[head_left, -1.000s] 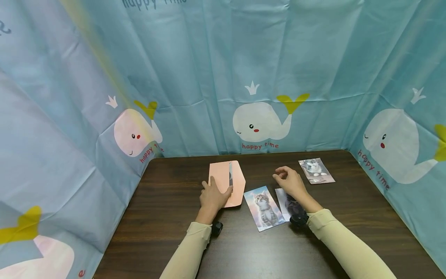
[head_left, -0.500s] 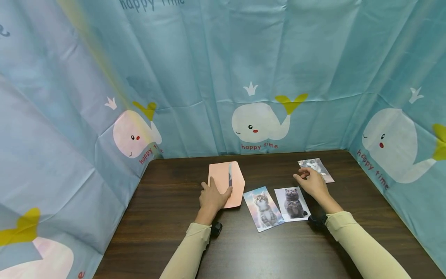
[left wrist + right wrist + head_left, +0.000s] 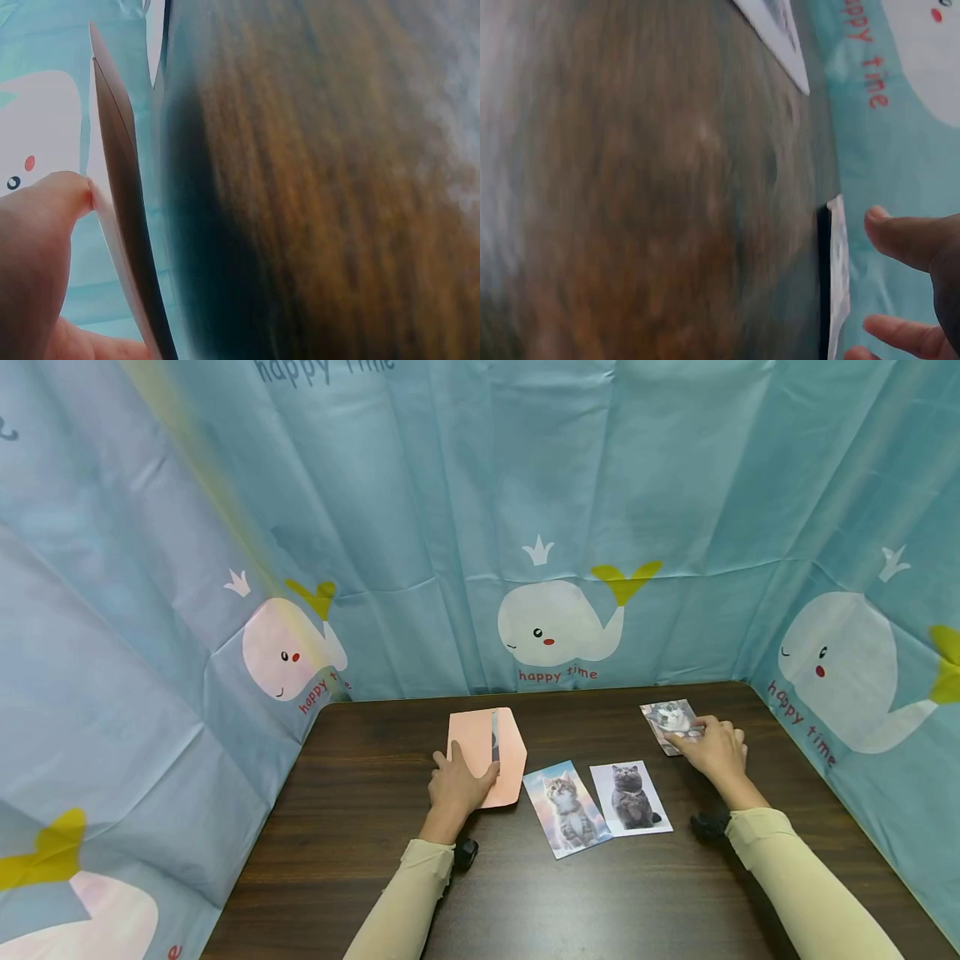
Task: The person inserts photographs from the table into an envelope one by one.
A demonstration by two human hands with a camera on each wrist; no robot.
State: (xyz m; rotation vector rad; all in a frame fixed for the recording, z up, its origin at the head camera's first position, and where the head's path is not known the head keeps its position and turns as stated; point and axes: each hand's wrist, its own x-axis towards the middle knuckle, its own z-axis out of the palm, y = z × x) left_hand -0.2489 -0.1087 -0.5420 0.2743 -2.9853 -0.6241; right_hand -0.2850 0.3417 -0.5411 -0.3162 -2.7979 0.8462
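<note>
A pink envelope [image 3: 513,745] lies on the table at centre left, its flap to the right and a narrow grey strip of something showing at its opening. My left hand [image 3: 456,787] rests on it with spread fingers; in the left wrist view the thumb [image 3: 61,196] touches the envelope's face. Toward the far right lies a photo card of a grey-and-white cat [image 3: 667,715]. My right hand [image 3: 716,753] is over its right side, partly covering it. In the right wrist view the thumb and fingers are spread and stand just off this card [image 3: 838,262].
Between the hands lie a tabby kitten card [image 3: 567,810] and a dark grey cat card [image 3: 630,798], their lower corners close together. The dark wooden table [image 3: 360,827] is bordered by a blue whale-print curtain [image 3: 420,627] at the back and both sides.
My right hand has moved right, from above the grey cat card to the far-right cat card, uncovering the grey cat card. My left hand stays on the envelope.
</note>
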